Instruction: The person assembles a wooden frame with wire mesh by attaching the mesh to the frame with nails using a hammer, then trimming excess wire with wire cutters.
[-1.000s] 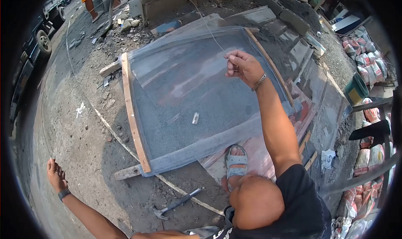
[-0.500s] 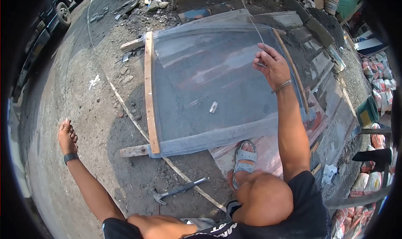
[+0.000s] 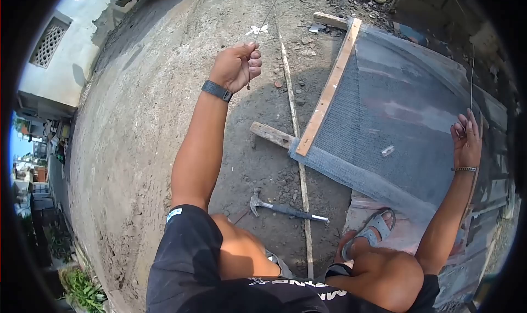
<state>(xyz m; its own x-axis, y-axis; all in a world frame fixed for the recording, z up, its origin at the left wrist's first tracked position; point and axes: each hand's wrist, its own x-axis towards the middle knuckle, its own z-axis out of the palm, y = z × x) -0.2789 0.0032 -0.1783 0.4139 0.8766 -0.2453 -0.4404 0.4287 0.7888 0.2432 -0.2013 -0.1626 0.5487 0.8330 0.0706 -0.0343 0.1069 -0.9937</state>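
Observation:
My left hand (image 3: 235, 66) is raised over the dirt, its fingers closed around a thin wire (image 3: 472, 74) that runs up and away from it. At the right, my right hand (image 3: 466, 140) pinches the same kind of thin strand between thumb and fingers, held above the screen's right side. Between and beyond the hands lies a grey mesh screen (image 3: 406, 132) with a wooden strip (image 3: 331, 85) nailed along its left edge. A small clear-and-white piece (image 3: 388, 150) rests on the mesh.
A claw hammer (image 3: 288, 209) lies on the ground before my knees, across a long thin stick (image 3: 289, 85). My sandalled foot (image 3: 377, 230) is by the screen's near edge. A pale wall (image 3: 49, 71) stands at far left, and plants (image 3: 82, 291) grow at lower left.
My view has swung left, so the screen and hammer appear farther right. Both hands keep hold of the strand; my left hand now appears higher, with its forearm more upright.

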